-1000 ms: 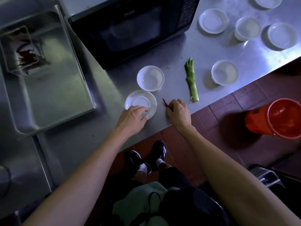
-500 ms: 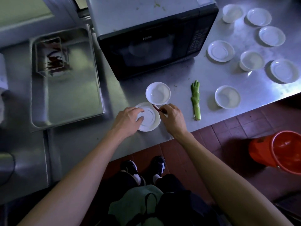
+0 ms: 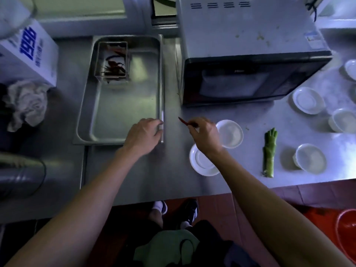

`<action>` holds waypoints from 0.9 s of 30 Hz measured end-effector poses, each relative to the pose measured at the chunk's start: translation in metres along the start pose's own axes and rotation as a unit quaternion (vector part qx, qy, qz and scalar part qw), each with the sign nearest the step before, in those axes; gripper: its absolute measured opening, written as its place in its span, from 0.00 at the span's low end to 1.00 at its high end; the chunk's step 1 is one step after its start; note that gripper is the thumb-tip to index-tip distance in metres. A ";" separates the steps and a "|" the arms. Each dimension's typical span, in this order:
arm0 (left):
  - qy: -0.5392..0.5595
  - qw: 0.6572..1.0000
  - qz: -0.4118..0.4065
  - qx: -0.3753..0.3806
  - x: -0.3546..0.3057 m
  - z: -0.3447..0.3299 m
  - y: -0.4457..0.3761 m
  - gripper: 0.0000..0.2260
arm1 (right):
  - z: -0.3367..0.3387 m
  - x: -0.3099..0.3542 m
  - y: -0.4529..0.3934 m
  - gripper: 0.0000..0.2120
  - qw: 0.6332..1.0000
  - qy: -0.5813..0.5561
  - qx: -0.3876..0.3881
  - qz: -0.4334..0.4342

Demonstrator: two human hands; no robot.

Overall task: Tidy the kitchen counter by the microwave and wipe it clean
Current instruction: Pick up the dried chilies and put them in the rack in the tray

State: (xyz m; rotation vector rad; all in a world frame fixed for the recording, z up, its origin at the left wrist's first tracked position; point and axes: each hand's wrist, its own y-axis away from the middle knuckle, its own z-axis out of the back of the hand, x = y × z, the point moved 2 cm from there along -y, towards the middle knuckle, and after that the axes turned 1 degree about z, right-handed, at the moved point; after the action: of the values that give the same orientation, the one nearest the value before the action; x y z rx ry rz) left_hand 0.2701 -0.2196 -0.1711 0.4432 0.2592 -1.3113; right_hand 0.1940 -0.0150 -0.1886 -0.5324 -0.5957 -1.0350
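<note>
1. My left hand [image 3: 143, 134]: fingers curled over the steel tray's [image 3: 123, 139] near-right rim.
2. My right hand [image 3: 205, 134]: fingers pinch a red chilli [image 3: 184, 121] above the desk [image 3: 173, 170], between tray and microwave [image 3: 250, 64].

Red chili [image 3: 185, 122] pinched, above steel counter [image 3: 173, 170].

Floor: red tile [image 3: 221, 211], at 6 o'clock below the counter edge.
Bucket: red plastic bucket [image 3: 346, 228], at 4 o'clock on the floor.
Shoes: dark shoes with white socks [image 3: 189, 211], at 6 o'clock on the tile.
Window sill: pale ledge [image 3: 81, 16], at 11 o'clock.
</note>
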 end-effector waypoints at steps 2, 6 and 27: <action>0.004 1.000 0.013 -0.007 0.023 0.012 -0.008 0.14 | -0.014 0.019 -0.019 0.06 1.000 0.001 0.015 0.015; 0.014 0.999 0.040 -0.032 0.068 0.037 -0.032 0.15 | -0.044 0.058 -0.063 0.05 0.997 0.007 0.036 0.066; 0.101 0.991 0.069 -0.047 0.228 0.122 -0.141 0.11 | -0.222 0.165 -0.280 0.07 0.986 0.051 0.115 0.109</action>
State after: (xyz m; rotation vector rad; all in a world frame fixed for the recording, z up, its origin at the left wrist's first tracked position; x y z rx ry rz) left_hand 0.1817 -0.4998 -0.1835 0.5066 0.4498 -1.1146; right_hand 0.0494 -0.3808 -0.2016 -0.3301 -0.5451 -0.7691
